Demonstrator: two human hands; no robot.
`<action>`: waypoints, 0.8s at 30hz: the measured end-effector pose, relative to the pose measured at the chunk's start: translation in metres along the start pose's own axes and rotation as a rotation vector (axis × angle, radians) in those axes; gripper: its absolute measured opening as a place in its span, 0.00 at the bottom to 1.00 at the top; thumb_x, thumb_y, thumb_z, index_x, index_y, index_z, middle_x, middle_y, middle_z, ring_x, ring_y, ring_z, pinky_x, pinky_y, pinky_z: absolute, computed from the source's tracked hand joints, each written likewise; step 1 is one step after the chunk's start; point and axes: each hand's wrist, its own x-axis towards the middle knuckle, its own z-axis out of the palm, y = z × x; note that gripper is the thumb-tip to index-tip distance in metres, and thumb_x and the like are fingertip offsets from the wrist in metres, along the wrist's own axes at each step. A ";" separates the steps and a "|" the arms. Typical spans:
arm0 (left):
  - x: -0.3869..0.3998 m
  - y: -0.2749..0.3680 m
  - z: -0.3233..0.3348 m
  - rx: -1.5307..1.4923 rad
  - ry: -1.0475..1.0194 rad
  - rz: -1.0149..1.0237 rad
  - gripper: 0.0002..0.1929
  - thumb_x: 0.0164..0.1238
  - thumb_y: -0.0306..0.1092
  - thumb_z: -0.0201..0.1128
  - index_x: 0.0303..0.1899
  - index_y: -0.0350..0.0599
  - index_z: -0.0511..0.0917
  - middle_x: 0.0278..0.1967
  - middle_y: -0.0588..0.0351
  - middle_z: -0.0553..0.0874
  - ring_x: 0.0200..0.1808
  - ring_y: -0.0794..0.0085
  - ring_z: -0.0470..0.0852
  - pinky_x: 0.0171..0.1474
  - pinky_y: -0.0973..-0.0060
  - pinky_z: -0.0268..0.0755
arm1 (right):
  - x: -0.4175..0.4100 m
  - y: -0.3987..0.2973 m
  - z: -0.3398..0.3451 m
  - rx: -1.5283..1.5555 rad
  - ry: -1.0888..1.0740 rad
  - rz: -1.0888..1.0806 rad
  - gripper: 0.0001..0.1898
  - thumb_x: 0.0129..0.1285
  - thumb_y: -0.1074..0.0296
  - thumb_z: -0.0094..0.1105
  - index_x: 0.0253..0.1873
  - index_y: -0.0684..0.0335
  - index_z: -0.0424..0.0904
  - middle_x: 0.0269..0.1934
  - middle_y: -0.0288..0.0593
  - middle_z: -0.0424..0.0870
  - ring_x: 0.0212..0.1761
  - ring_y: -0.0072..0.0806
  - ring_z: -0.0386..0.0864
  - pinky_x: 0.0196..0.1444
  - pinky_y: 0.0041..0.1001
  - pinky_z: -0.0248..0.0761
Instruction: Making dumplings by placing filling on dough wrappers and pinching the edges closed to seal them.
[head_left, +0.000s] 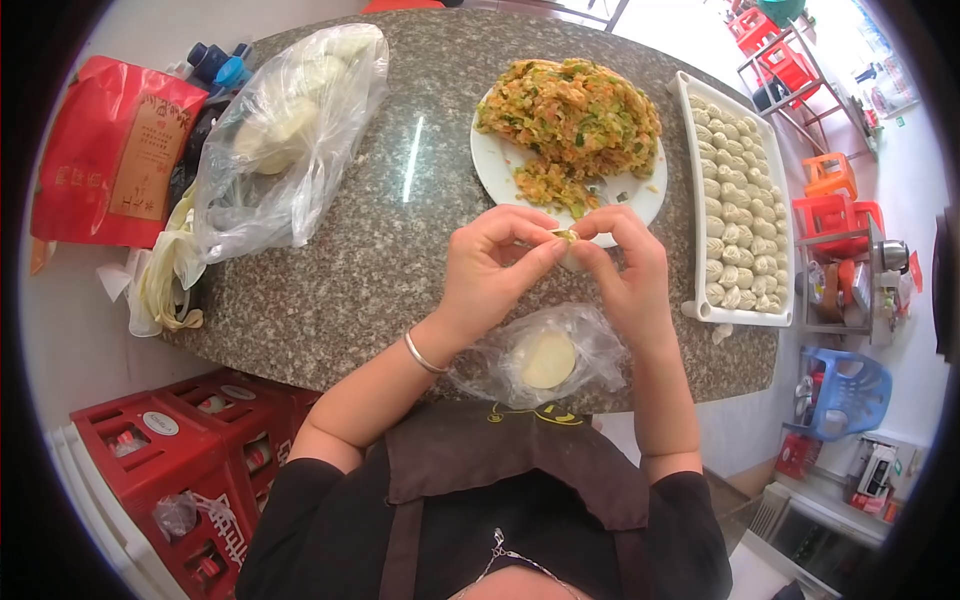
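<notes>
Both hands meet over the near rim of a white plate (491, 161) heaped with chopped vegetable filling (577, 112). Between the fingertips of my left hand (499, 259) and my right hand (626, 262) is a small dumpling (568, 235), its dough folded around filling and largely hidden by the fingers. Below the hands, a stack of round dough wrappers (549, 360) lies in a clear plastic bag (487, 364). The end of a metal utensil (598, 184) pokes out of the filling. At the right, a white tray (705, 247) holds rows of pleated dumplings (739, 202).
A larger plastic bag (300, 150) with dough wrappers lies on the speckled stone counter (360, 300) at the left. Beside it are a red packet (112, 157) and rubber gloves (172, 277). Red crates (187, 450) stand below left; stools and shelves stand beyond the tray.
</notes>
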 end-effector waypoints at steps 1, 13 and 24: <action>-0.001 0.002 0.000 0.001 0.003 0.000 0.06 0.62 0.23 0.67 0.40 0.35 0.84 0.49 0.50 0.82 0.44 0.73 0.84 0.47 0.78 0.81 | 0.001 0.000 0.000 -0.022 -0.019 -0.028 0.04 0.59 0.76 0.62 0.36 0.68 0.77 0.33 0.46 0.81 0.38 0.39 0.79 0.43 0.33 0.71; 0.003 0.000 -0.002 0.104 -0.082 0.046 0.07 0.62 0.21 0.65 0.41 0.35 0.85 0.45 0.50 0.83 0.45 0.72 0.85 0.47 0.77 0.81 | 0.004 -0.001 -0.009 0.062 -0.044 0.133 0.04 0.59 0.76 0.63 0.36 0.69 0.77 0.32 0.46 0.80 0.36 0.36 0.78 0.41 0.30 0.70; 0.000 0.005 0.002 0.076 -0.004 -0.001 0.03 0.63 0.23 0.66 0.38 0.36 0.84 0.44 0.51 0.83 0.46 0.74 0.83 0.44 0.79 0.81 | -0.001 0.002 0.002 -0.035 -0.002 -0.075 0.05 0.58 0.76 0.63 0.35 0.68 0.76 0.33 0.46 0.80 0.37 0.38 0.78 0.42 0.31 0.70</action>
